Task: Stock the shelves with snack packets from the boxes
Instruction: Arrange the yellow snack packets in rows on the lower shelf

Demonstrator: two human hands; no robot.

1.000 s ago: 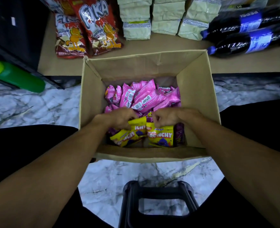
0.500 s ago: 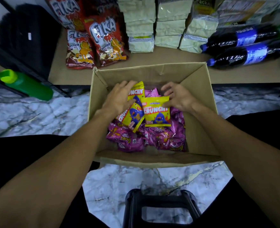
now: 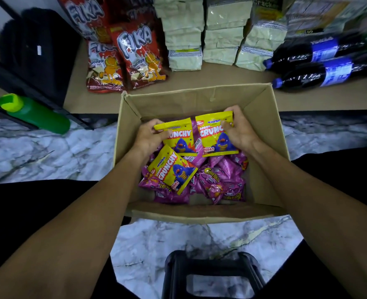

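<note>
Both hands down in the cardboard box (image 3: 262, 117): L hand (image 3: 149, 137) pinches the top edge of a glossy yellow packet (image 3: 181, 137), R hand (image 3: 239, 130) grips the top corner of a second yellow packet (image 3: 214, 137), flat pouches side by side. A third yellow packet (image 3: 171, 169) lies tilted on crinkly pink packets (image 3: 221, 180) heaped on the box bottom. Beyond the box's far wall, a tan shelf board (image 3: 221, 76) w/ shiny red wafer bags (image 3: 139, 57), stacked pale-green packs (image 3: 184, 39) and dark cola bottles (image 3: 329, 72) lying down. Left of the box, a green plastic bottle (image 3: 33, 113); veined marble floor (image 3: 38, 152) under the box.
</note>
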